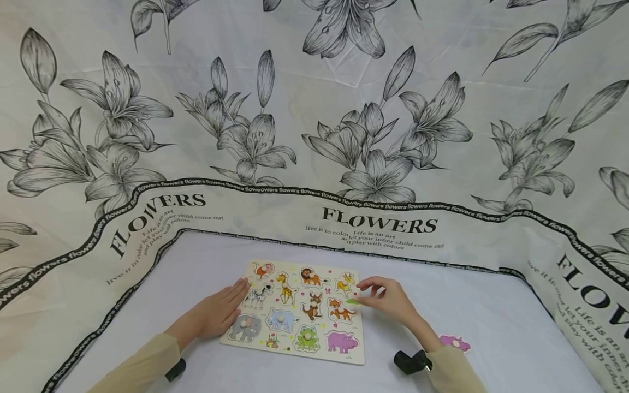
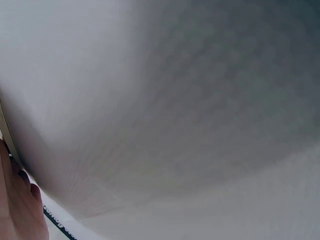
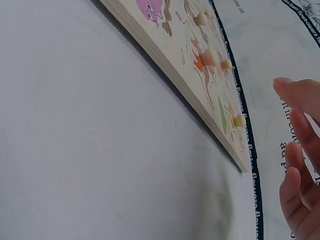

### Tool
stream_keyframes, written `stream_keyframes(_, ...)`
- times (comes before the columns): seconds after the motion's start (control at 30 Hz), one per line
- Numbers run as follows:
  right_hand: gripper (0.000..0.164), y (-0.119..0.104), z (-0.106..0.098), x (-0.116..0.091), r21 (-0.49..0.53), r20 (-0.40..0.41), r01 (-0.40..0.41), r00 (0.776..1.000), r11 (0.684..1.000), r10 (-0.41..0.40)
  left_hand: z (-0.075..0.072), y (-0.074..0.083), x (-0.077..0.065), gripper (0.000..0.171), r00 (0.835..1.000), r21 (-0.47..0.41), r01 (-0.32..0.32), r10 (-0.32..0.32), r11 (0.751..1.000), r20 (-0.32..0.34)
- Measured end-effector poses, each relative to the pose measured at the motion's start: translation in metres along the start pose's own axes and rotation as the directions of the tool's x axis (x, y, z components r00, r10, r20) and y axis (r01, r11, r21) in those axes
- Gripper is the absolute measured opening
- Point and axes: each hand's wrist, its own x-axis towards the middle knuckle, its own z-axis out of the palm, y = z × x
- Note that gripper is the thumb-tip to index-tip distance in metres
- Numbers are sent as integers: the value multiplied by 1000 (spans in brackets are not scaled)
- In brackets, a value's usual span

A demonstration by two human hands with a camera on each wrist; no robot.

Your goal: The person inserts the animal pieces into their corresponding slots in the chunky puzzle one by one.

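A wooden animal puzzle board (image 1: 354,357) lies on the white cloth with several knobbed pieces in it. Along its left edge rests my left hand (image 1: 218,312), fingers straight, beside the zebra and the elephant. My right hand (image 1: 390,300) hovers by the upper right edge, near the yellow goat piece (image 1: 345,284). Thumb and index finger stand apart with nothing between them, as the right wrist view also shows. At the board's lower right, the purple hippo spot (image 1: 342,343) has no knob. A loose purple hippo piece (image 1: 455,343) lies beside my right forearm.
Black wrist-camera parts (image 1: 413,361) hang below the right sleeve, low over the cloth. Behind the board, a flower-printed curtain (image 1: 378,218) with a black lettered border rises from the white tabletop (image 1: 196,256).
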Motion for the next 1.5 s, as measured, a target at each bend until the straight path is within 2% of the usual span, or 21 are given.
stream_keyframes(0.3,28,9,-17,-11,-10,8,19,1000,1000,-19,-3,0,2,56,1000,16,0,0,1000,18)
stream_keyframes(0.5,28,14,-27,-19,-27,12,-5,1000,1000,5,-3,1,0,56,1000,-1,8,-8,1000,24)
stream_keyframes(0.97,26,23,-41,-43,-9,29,-15,999,1000,15,-3,2,0,56,1000,-1,1,-1,1000,2)
stream_keyframes(1.23,26,29,-50,-54,-65,24,-89,996,994,91,-1,2,-2,56,1000,4,6,-6,1000,-4)
stream_keyframes(1.43,24,37,-59,-64,-76,6,-68,998,995,69,0,2,-1,56,1000,3,8,-8,1000,0)
stream_keyframes(1.5,25,39,-61,-66,-74,2,-84,996,994,85,0,2,-1,56,1000,7,7,-7,1000,-2)
